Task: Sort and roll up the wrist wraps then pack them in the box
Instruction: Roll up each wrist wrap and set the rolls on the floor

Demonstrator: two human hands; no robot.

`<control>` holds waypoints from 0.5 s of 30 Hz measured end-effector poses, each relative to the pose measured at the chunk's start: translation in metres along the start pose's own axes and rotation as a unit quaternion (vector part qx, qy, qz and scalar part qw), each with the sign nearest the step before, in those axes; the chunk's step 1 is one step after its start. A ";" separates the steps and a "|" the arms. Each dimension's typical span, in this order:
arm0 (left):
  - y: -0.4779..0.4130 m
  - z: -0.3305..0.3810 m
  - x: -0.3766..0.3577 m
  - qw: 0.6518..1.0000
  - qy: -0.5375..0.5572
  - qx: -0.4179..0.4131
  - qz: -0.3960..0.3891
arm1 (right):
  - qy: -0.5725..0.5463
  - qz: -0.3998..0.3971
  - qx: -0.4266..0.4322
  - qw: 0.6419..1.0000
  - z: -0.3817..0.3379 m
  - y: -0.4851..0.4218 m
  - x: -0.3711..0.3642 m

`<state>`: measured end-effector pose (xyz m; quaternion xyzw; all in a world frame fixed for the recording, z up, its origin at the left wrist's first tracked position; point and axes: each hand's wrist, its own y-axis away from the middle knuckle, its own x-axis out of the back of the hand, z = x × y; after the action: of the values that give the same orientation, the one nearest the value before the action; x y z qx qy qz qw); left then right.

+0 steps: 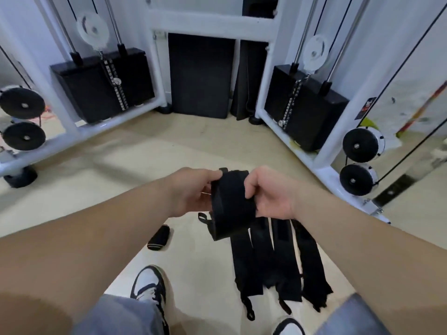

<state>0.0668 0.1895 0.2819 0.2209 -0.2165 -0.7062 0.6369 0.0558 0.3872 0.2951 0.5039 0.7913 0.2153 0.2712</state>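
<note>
Gripping wrist wrap [229, 201]: left hand [191, 189], right hand [271, 192] | beige floor [145, 153] | white cable machine [212, 22] behind

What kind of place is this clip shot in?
Most likely a gym: a white cable machine frame with black weight stacks and pulley wheels fills the background. Black wrist wraps lie flat on the pale floor.

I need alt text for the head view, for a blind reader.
A person's left hand and right hand grip a partly rolled black wrist wrap above a gym floor. Flat black wraps and one rolled wrap lie below.
</note>
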 end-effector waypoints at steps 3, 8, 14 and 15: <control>0.009 0.017 -0.018 0.999 -0.008 -0.039 0.005 | 0.007 0.018 0.021 1.000 -0.001 0.018 0.002; 0.033 0.024 -0.042 0.987 -0.078 -0.135 -0.024 | -0.089 0.072 0.001 0.993 0.005 0.014 0.009; 0.040 0.023 -0.049 0.985 -0.103 -0.121 -0.072 | -0.123 0.099 0.023 0.987 -0.012 0.008 0.025; 0.038 0.024 -0.048 0.987 -0.096 -0.108 -0.076 | -0.114 0.118 0.036 0.986 -0.015 0.007 0.025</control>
<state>0.0874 0.2346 0.3256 0.0979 -0.1821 -0.7895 0.5778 0.0419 0.4116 0.3055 0.6246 0.6971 0.1584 0.3143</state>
